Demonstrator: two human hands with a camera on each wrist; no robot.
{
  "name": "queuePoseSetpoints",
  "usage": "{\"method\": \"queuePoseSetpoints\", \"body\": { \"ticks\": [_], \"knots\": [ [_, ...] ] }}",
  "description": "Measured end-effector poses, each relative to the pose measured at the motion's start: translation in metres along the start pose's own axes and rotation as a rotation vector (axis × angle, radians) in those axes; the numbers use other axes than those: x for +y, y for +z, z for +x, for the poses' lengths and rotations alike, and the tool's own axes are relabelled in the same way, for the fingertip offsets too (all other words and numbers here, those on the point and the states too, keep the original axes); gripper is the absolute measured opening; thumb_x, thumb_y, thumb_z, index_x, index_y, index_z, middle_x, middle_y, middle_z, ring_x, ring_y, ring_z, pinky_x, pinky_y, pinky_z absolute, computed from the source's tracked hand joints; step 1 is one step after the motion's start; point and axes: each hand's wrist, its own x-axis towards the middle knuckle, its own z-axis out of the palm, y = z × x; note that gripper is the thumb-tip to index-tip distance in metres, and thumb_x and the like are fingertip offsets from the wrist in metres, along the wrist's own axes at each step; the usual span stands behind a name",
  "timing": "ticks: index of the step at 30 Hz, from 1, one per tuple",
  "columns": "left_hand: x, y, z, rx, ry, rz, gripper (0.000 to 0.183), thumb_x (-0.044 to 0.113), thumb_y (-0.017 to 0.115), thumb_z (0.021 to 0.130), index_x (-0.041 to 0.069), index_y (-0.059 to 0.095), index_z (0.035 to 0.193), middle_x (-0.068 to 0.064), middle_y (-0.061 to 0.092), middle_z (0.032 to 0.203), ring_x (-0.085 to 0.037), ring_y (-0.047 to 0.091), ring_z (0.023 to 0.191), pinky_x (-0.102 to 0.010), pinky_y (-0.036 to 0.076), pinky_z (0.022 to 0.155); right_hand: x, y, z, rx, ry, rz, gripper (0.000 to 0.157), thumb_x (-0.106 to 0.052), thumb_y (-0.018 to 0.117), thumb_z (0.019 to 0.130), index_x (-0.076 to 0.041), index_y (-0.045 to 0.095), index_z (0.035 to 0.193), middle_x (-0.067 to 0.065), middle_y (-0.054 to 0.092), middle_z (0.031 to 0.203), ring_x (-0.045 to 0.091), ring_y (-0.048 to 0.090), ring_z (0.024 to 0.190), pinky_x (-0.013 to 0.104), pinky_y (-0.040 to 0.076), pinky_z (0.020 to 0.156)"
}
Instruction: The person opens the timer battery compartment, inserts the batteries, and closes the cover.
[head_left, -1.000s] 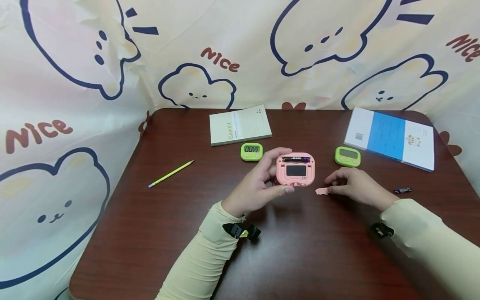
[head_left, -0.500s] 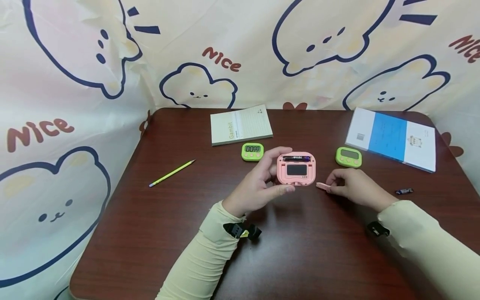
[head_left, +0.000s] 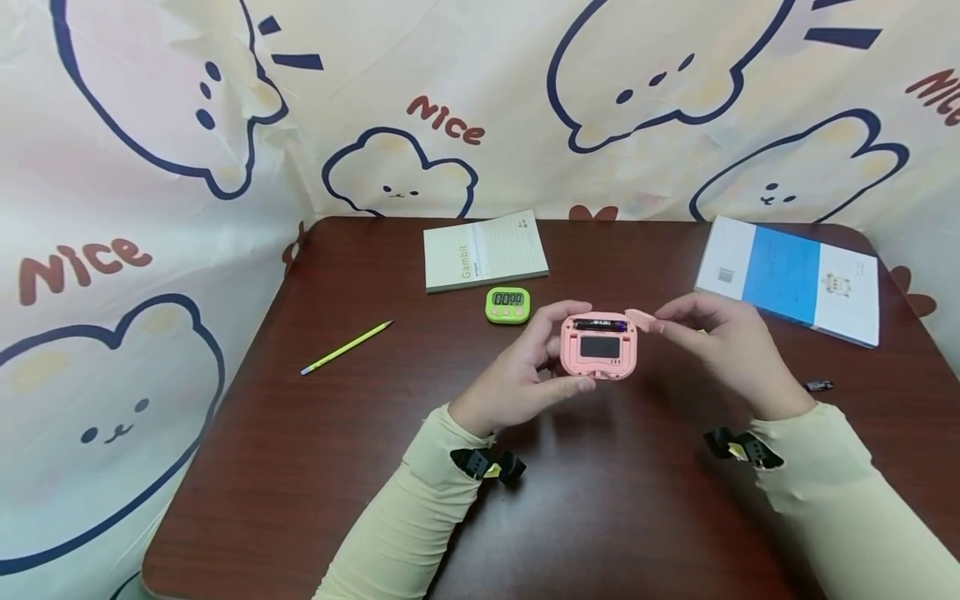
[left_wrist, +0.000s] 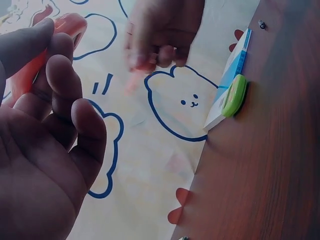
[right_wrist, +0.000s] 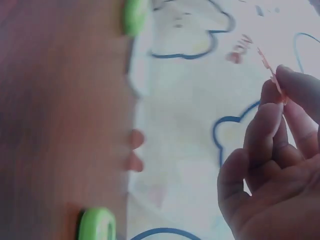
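Observation:
My left hand (head_left: 525, 379) grips a pink digital timer (head_left: 600, 367) by its left side, back facing me. Its battery slot lies uncovered along the top, with a dark battery (head_left: 600, 325) inside. Between thumb and forefinger, my right hand (head_left: 723, 346) pinches a small pink battery cover (head_left: 639, 319), right by the timer's upper right corner. Seen edge-on in the right wrist view, the cover (right_wrist: 270, 72) is a thin strip at the fingertips. The left wrist view has the timer (left_wrist: 70, 25) at upper left, partly behind the fingers.
On the brown table (head_left: 360, 467) are a green timer (head_left: 507, 306), a pale notebook (head_left: 486, 250), a yellow pencil (head_left: 347, 347), a blue-and-white book (head_left: 787, 279) and a loose battery (head_left: 819, 386). A second green timer (left_wrist: 235, 95) is mostly hidden behind my right hand in the head view.
My right hand has lifted the pink cover from low beside the timer up to its upper right corner. The left hand still holds the timer in nearly the same place.

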Motion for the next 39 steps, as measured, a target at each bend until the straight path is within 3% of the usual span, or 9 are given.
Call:
{"method": "queuePoseSetpoints", "body": {
  "ticks": [8, 14, 27, 33, 39],
  "knots": [
    [-0.008, 0.004, -0.002, 0.036, 0.034, 0.017, 0.072, -0.007, 0.07, 0.088, 0.011, 0.03, 0.145, -0.019, 0.067, 0.12, -0.015, 0.065, 0.097, -0.031, 0.054, 0.079, -0.024, 0.004, -0.014, 0.155, -0.029, 0.226, 0.027, -0.024, 0.071, 0.095, -0.01, 0.073, 0.118, -0.006, 0.073, 0.106, 0.017, 0.06, 0.098, 0.021, 0.05, 0.077],
    [-0.012, 0.004, -0.001, 0.051, 0.043, 0.031, 0.071, -0.008, 0.069, 0.085, 0.01, 0.032, 0.143, -0.017, 0.064, 0.121, -0.017, 0.066, 0.098, -0.034, 0.055, 0.082, -0.044, 0.017, -0.021, 0.267, -0.097, 0.36, 0.022, -0.015, 0.075, 0.092, -0.005, 0.075, 0.111, -0.002, 0.074, 0.099, 0.019, 0.064, 0.089, 0.022, 0.053, 0.073],
    [-0.02, 0.005, -0.003, 0.047, 0.021, 0.021, 0.07, -0.01, 0.067, 0.085, 0.01, 0.028, 0.14, -0.016, 0.06, 0.127, -0.018, 0.066, 0.099, -0.032, 0.055, 0.085, -0.051, 0.05, -0.016, 0.359, -0.214, 0.467, 0.014, -0.006, 0.08, 0.086, -0.004, 0.077, 0.099, 0.001, 0.072, 0.088, 0.018, 0.06, 0.075, 0.022, 0.048, 0.062],
    [-0.027, 0.011, 0.002, 0.014, 0.043, 0.042, 0.069, -0.01, 0.068, 0.085, 0.006, 0.028, 0.139, -0.018, 0.063, 0.12, -0.014, 0.065, 0.099, -0.029, 0.054, 0.083, -0.043, 0.056, -0.014, 0.313, -0.26, 0.491, 0.013, -0.001, 0.079, 0.085, -0.004, 0.077, 0.097, 0.003, 0.068, 0.091, 0.018, 0.06, 0.085, 0.023, 0.049, 0.07],
    [-0.03, 0.011, 0.006, 0.033, 0.032, 0.022, 0.069, -0.012, 0.067, 0.083, 0.006, 0.03, 0.139, -0.019, 0.062, 0.12, -0.015, 0.065, 0.101, -0.028, 0.053, 0.085, -0.034, 0.05, -0.011, 0.236, -0.237, 0.389, 0.008, -0.006, 0.078, 0.088, -0.007, 0.077, 0.096, -0.002, 0.064, 0.095, 0.016, 0.058, 0.088, 0.023, 0.048, 0.071]
  ]
}}
